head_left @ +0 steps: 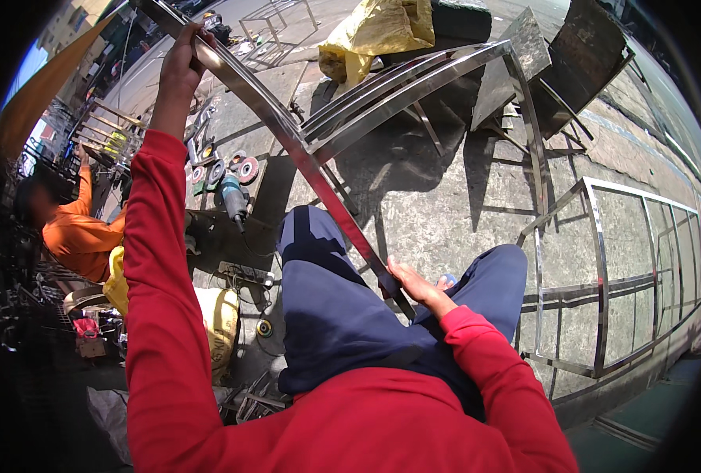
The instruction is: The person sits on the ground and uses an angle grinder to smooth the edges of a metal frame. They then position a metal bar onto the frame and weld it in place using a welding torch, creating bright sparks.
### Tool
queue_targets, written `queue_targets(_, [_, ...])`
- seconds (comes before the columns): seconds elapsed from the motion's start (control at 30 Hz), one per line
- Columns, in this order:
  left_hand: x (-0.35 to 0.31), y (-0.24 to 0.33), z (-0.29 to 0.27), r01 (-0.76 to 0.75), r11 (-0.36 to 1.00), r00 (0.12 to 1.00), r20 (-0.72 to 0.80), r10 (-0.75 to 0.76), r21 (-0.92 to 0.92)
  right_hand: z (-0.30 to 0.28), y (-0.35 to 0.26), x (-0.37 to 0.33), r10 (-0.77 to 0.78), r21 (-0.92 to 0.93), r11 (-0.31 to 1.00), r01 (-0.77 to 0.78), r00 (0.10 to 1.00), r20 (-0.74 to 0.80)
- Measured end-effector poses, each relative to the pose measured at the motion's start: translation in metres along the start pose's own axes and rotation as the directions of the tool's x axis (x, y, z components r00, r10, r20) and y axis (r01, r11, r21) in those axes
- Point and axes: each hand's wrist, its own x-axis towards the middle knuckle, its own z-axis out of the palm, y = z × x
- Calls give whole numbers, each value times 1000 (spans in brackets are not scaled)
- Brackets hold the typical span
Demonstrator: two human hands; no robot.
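A long polished square metal tube [319, 180] slants across the view from the upper left down to between my knees. My left hand [182, 65] is closed round its upper part with the arm stretched out. Against its lower end rests my right hand [415, 284], with the fingers stretched out along the tube's side rather than wrapped round it. Midway, the tube meets the corner of a shiny metal frame [421, 96] standing in front of me; whether they are joined I cannot tell.
An angle grinder [233, 197] and several abrasive discs [247, 169] lie left of my knee. Another metal frame [600, 276] stands at the right. Yellow sacking [378, 35] and dark metal sheets [579, 67] are at the back. A person in orange [82, 236] sits at the left.
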Motion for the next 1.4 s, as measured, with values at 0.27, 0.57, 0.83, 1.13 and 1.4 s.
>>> queue_targets(0.27, [11, 5, -37, 50, 999, 991, 127, -49, -3, 10, 0, 0, 18, 200, 979, -47, 990, 143])
queue_targets(0.57, [-24, -4, -24, -60, 998, 998, -14, 60, -31, 18, -16, -13, 168, 114, 977, -180, 980, 105])
queue_targets(0.83, [-56, 4, -10, -77, 996, 997, 24, 76, 47, 6, 41, 6, 295, 15, 952, -306, 928, 225])
queue_targets(1.13, [-84, 10, -9, -55, 997, 999, 4, 54, 53, 8, 70, 12, 217, 247, 925, -287, 936, 277])
queue_targets(1.4, [-107, 9, -15, -178, 983, 982, -62, 181, 54, 17, 13, -10, 357, 331, 851, -408, 911, 206])
